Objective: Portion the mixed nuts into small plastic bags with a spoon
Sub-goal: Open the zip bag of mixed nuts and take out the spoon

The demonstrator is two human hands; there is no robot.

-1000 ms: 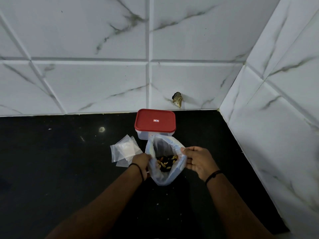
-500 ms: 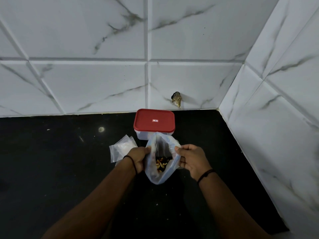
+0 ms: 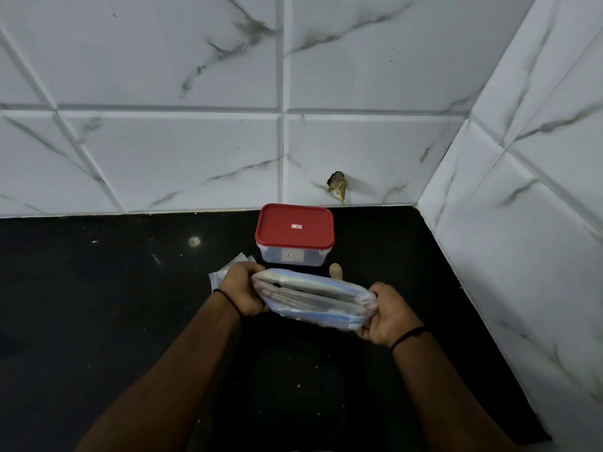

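Kitchen counter, corner of tiled wall: a stack of small plastic bags (image 3: 232, 268) lies far-left of the hands, partly hidden behind the left hand (image 3: 243, 290), whose fingers are curled round the left end of the big nut bag (image 3: 313, 300). That bag, clear w/ a bluish tint, is held above the black countertop (image 3: 98, 305), stretched sideways btwn both hands, its mouth pulled into a long narrow slit; the nuts inside are barely visible from this angle. Just beyond it stands a clear container w/ a red lid (image 3: 294, 226), lid shut, and near its right corner the pale tip of what looks like a spoon (image 3: 336, 271) pokes out over the bag's far edge. The right hand (image 3: 391, 316) clamps the bag's right end, fingers wrapped under, thumb on top.

Step in hand, by the look of it: readying the nut bag before scooping. To do it well: keep both ends gripped evenly so the film doesn't slip, set the bag down upright w/ mouth open, then free one hand for the spoon. Tilting while stretched could spill nuts.
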